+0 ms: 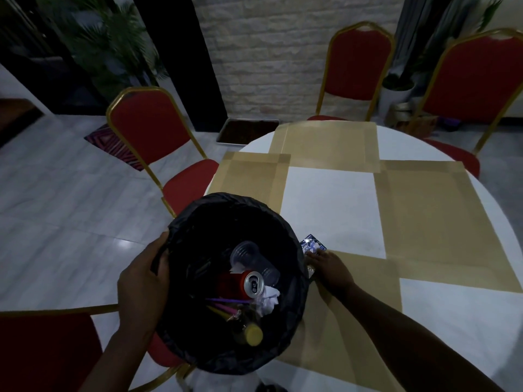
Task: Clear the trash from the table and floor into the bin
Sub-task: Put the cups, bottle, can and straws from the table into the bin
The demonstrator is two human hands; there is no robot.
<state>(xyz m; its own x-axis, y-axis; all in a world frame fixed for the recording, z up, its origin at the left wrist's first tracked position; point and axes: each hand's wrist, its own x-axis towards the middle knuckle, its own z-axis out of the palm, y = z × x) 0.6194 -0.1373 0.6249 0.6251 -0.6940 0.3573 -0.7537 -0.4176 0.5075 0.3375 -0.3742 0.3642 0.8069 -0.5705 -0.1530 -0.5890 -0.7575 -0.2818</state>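
A small blue-and-white wrapper (313, 244) lies at the near-left edge of the counter (331, 205), just beside the bin (235, 281), crumpled and glossy with print too small to read. The right hand (331, 268) rests on the counter with fingertips touching the wrapper, seemingly to sweep it over the edge; whether it pinches it I cannot tell. The bin, lined with a black bag, is held up against the counter's rim, probably to catch it, the left hand (141, 281) gripping its left side. Inside lie a red can (243, 284), clear cups (252, 258) and crumpled paper (268, 301). Red chairs (152, 128) stand around.
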